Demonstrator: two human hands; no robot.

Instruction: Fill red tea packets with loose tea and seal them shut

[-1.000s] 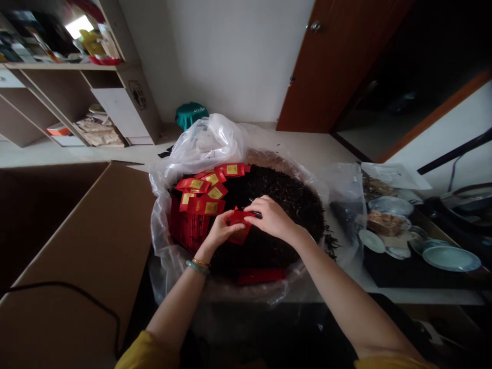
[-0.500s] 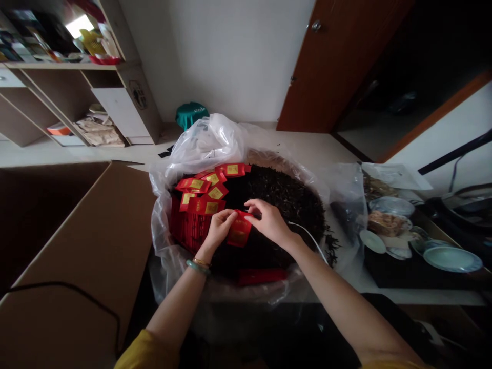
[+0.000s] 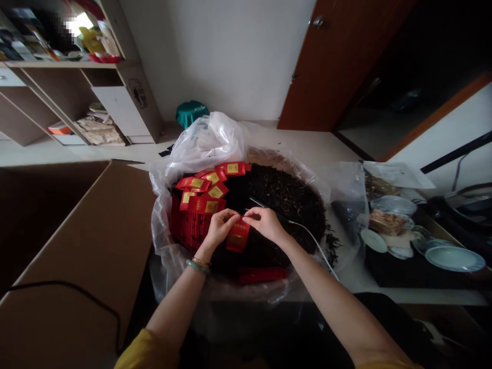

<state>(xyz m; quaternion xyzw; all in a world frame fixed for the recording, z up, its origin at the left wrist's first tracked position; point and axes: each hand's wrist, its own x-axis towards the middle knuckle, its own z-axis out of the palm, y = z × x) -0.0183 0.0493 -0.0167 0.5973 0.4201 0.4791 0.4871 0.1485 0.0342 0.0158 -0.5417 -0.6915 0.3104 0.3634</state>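
Over a wide plastic-lined container, my left hand (image 3: 222, 226) pinches the top left corner of a small red packet (image 3: 238, 237) with gold print. The thumb and fingertips of my right hand (image 3: 265, 223) pinch the same packet at its top right corner. It hangs upright between them. Dark loose tea leaves (image 3: 292, 195) fill much of the container. Behind my right hand, thin metal prongs (image 3: 257, 202) show; a white cable (image 3: 313, 238) runs from near that hand. Several red packets with gold labels (image 3: 207, 205) lie in a heap left of my hands.
A tight row of red packets (image 3: 188, 230) stands at the container's left, and more red packaging (image 3: 262, 275) lies at its near edge. Clear plastic lining (image 3: 161, 246) drapes over the rim. A cardboard box (image 3: 88, 246) is at left; dishes (image 3: 453, 256) sit on a dark tray at right.
The packet's top edge has come down slightly, and both hands now pinch it close together at the top. My right fingers have lowered and drawn in, uncovering the metal prongs behind.
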